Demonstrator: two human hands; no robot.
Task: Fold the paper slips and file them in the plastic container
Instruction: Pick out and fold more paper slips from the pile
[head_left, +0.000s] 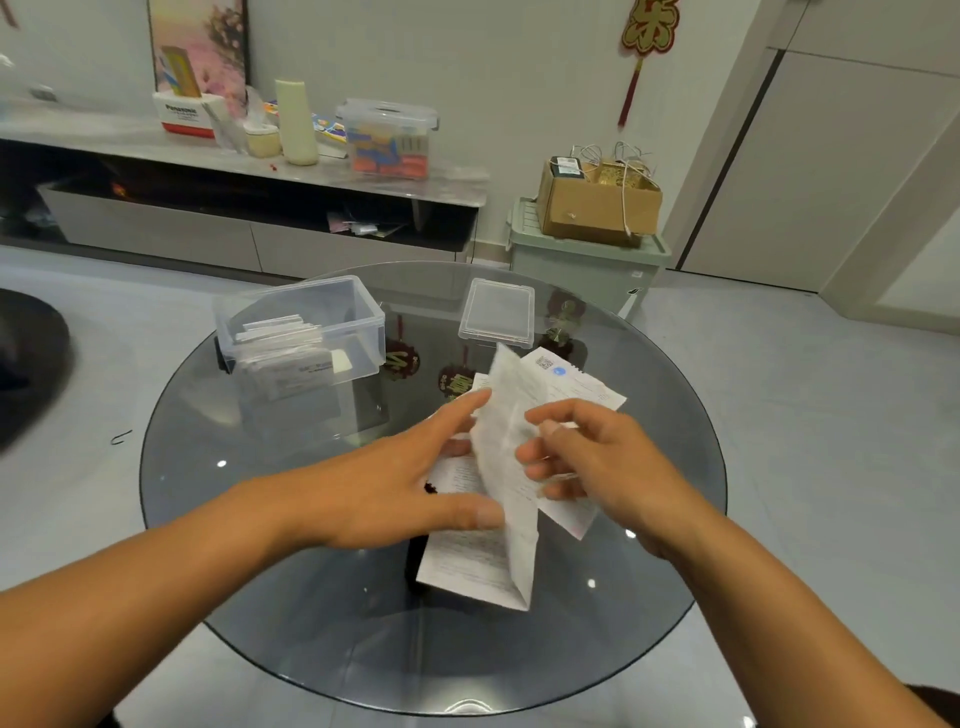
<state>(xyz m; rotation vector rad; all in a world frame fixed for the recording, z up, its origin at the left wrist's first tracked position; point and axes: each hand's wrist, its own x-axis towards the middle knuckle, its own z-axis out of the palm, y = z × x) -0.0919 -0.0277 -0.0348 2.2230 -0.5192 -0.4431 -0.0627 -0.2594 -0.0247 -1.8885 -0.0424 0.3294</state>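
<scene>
1. Left hand (395, 493) lies spread, thumb pressing one paper slip (506, 499), which stands half-folded.
2. Right hand (597, 462) pinches that slip's right side with curled fingers.
3. Other slips (582, 389) lie beneath on the round glass desk (311, 597).
4. One open plastic container (301, 338) with filed slips sits far left; one lid (497, 318) lies right of it.

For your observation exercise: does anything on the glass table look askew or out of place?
Nothing is damaged or spilled. The lid lies apart from the open plastic container, and the loose paper slips under both hands overlap crookedly, unfolded.
</scene>
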